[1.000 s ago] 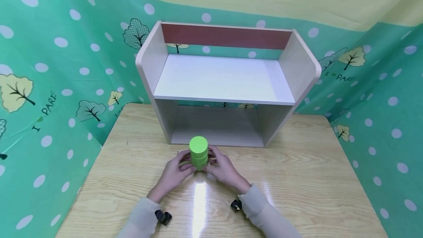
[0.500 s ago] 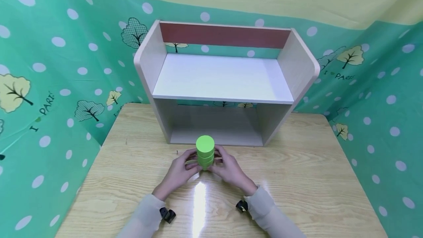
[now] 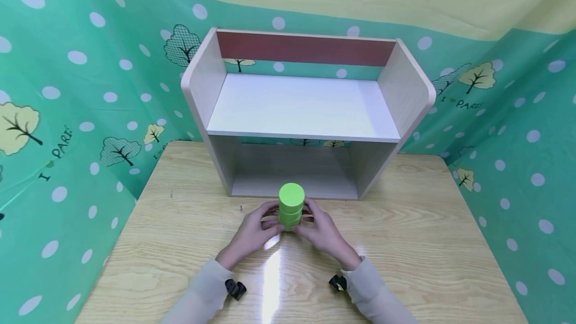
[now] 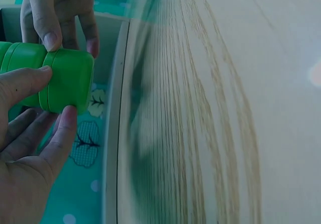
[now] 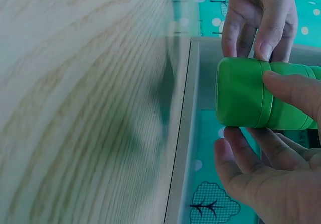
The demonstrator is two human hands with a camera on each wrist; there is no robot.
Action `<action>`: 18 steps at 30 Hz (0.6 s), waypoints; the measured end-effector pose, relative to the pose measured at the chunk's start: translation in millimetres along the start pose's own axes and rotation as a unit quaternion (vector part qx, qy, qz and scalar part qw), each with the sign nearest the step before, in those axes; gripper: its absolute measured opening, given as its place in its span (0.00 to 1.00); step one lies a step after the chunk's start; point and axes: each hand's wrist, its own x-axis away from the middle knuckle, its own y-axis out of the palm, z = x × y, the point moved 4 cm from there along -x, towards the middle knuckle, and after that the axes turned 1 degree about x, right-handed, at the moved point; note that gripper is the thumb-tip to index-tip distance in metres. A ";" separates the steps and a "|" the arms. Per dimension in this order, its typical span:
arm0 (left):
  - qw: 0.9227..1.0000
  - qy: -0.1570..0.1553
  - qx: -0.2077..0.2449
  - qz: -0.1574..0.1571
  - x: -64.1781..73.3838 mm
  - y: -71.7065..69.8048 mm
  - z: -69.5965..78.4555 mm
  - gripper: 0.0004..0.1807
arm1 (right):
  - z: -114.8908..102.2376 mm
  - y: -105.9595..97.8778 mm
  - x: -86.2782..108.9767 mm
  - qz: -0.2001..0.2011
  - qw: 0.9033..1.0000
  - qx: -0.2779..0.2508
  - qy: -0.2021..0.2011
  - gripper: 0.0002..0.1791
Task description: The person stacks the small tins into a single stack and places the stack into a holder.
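Note:
A bright green upright cylinder (image 3: 291, 196) with ring seams round its side, like a stack of round pieces, is in front of the shelf's lower edge in the head view. My left hand (image 3: 255, 231) holds it from the left, thumb in front and fingers behind. From the right my right hand (image 3: 323, 230) grips the same cylinder in a mirrored way. The left wrist view shows the left thumb (image 4: 27, 86) across a seam of the green cylinder (image 4: 70, 78). In the right wrist view the right thumb (image 5: 291, 89) lies over the cylinder (image 5: 243, 93) near a seam.
A white two-level shelf unit (image 3: 301, 106) with a reddish-brown back strip (image 3: 306, 48) stands at the back of the wooden table (image 3: 427, 234). Green dotted cloth (image 3: 90, 164) hangs behind and at both sides. Small black devices (image 3: 235, 289) sit at both wrists.
Both hands have moved steadily to the right along the shelf front, carrying the green cylinder between them. Their grip looks the same. The shelf's place is about unchanged.

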 end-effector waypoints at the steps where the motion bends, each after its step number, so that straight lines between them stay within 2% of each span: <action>1: 1.000 0.001 -0.001 -0.001 -0.7 1.3 0.3 0.33 | 0.1 -1.4 0.9 0.000 1.000 0.000 0.000 0.42; 9: 1.000 -0.001 0.005 -0.014 -4.4 11.0 2.5 0.32 | -0.9 -10.8 8.6 0.009 1.000 0.012 0.010 0.42; 18: 1.000 0.014 0.018 -0.017 -7.0 16.5 7.0 0.32 | -2.0 -17.2 12.5 0.019 1.000 0.001 -0.006 0.41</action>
